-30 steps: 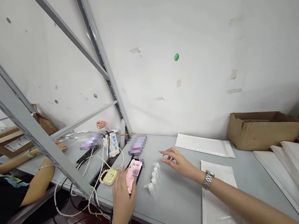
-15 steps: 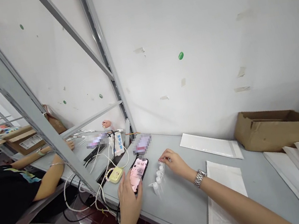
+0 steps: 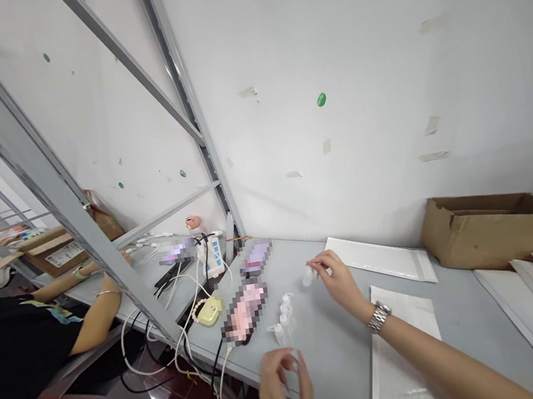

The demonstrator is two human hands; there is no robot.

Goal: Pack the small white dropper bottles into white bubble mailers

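My right hand (image 3: 336, 283) pinches a small clear bottle (image 3: 308, 278) by its top, just over the grey table (image 3: 331, 351). To its left stands a short row of similar small bottles (image 3: 284, 319) with white caps. My left hand (image 3: 285, 392) is near the table's front edge, its thumb and fingers curved with a gap between them and nothing visible in it. A phone with a pink screen (image 3: 244, 312) lies left of the bottles. Behind it is a second phone (image 3: 256, 258). A yellow case (image 3: 209, 312) with a bead strap lies beside the pink-screened phone.
A metal shelf post (image 3: 82, 222) rises at the left, with cables and a power strip (image 3: 211, 258) by it. White padded envelopes (image 3: 404, 346) lie on the right, below a cardboard box (image 3: 498, 227). Another person's arm (image 3: 100, 313) rests beyond the post.
My left hand has left the phone and moved down and right. My right hand has moved right, away from the row, with a small bottle in its fingers.
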